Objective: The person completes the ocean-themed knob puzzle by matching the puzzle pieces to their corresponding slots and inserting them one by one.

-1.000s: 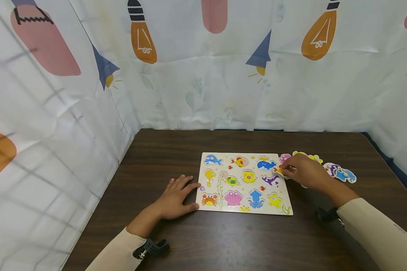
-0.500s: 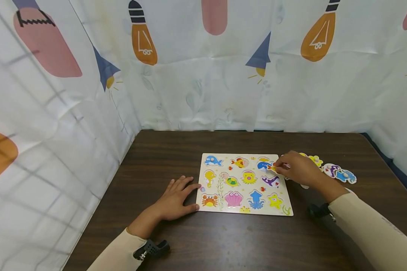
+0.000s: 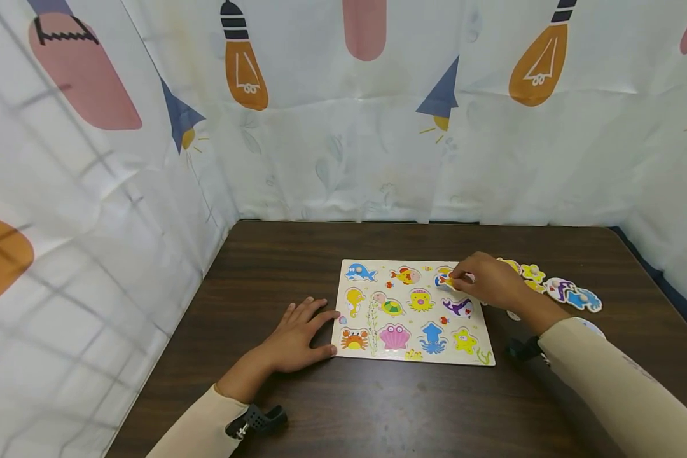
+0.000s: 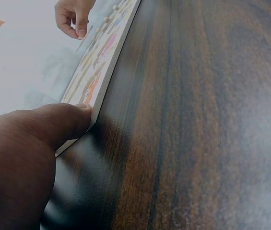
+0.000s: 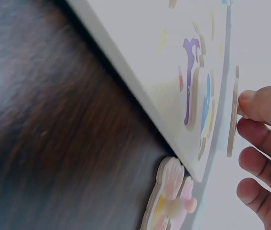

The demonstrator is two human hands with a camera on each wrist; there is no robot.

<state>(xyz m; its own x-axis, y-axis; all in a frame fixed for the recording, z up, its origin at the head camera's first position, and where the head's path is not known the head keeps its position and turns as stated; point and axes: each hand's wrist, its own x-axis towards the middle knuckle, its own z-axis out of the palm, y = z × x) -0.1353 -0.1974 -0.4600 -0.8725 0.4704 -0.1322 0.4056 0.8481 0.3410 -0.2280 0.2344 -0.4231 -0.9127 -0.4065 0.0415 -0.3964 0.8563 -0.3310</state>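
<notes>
A light puzzle board point(image 3: 415, 318) with sea-animal pictures lies on the dark table. My left hand point(image 3: 294, 340) rests flat at its left side, fingers spread, thumb and index fingertip at the edge; the left wrist view shows the thumb point(image 4: 65, 120) on the board's corner. My right hand point(image 3: 486, 280) pinches a thin orange-and-yellow puzzle piece point(image 5: 233, 120) by its knob, between thumb and index finger. The piece hangs over the upper right of the board, overlapping the blue whale picture point(image 3: 442, 278) in the head view. A blue dolphin point(image 3: 360, 272) with a knob sits at the board's top left.
Loose puzzle pieces point(image 3: 532, 273) lie in a cluster right of the board, partly behind my right hand. A blue piece point(image 3: 584, 299) lies at the cluster's right end. Close by the board's edge is a knobbed piece point(image 5: 161, 201). A patterned curtain point(image 3: 332, 159) hangs behind the table.
My right hand has moved left with the puzzle piece, from the cluster beside the board to over the whale picture. My left hand has stayed in place.
</notes>
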